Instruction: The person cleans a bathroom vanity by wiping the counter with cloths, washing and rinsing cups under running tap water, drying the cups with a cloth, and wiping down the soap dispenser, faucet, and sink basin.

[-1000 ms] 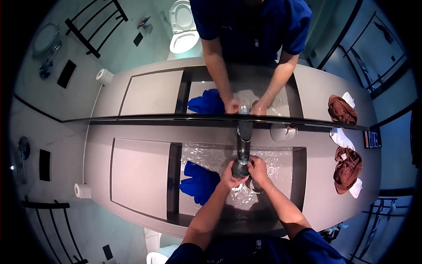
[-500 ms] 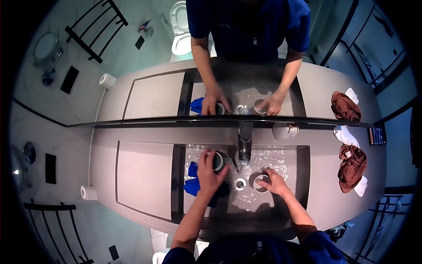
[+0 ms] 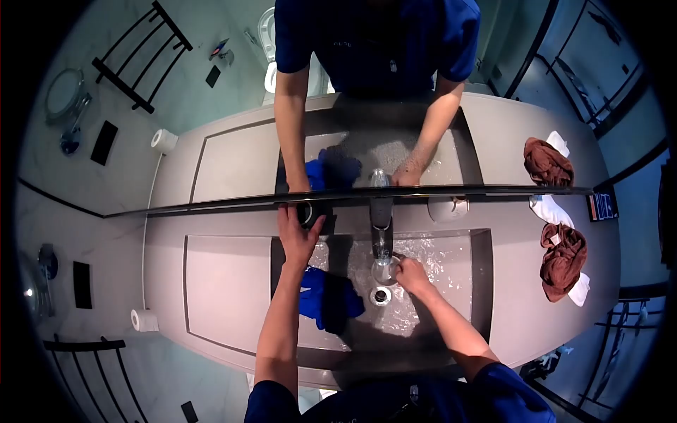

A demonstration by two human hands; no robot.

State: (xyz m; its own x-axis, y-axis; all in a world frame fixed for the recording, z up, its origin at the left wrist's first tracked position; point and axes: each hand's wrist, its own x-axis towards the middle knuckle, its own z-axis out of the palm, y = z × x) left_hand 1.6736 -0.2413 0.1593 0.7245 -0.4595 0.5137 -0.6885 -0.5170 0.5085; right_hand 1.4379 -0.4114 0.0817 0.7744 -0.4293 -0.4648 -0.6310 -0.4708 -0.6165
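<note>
My left hand (image 3: 296,238) has its fingers wrapped round a dark cup (image 3: 306,213) with a paler rim, at the counter strip behind the sink, close to the mirror. Under the faucet (image 3: 382,240), my right hand (image 3: 412,273) grips a pale round cup (image 3: 383,271) by its right side. Water seems to run into this cup; its inside is hard to make out. A wet blue cloth (image 3: 328,299) lies bunched in the left part of the sink (image 3: 482,289), below my left forearm. The drain (image 3: 381,296) sits just in front of the pale cup.
Behind the sink, a mirror edge (image 3: 486,189) crosses the counter, with a white rounded container (image 3: 447,209) near it. A brown cloth (image 3: 563,261) and a white cloth (image 3: 580,290) lie on the right counter. A toilet roll (image 3: 144,320) is at the far left.
My left hand has carried the dark cup up and left, out of the sink to the back counter. My right hand has brought the pale cup left and back under the faucet.
</note>
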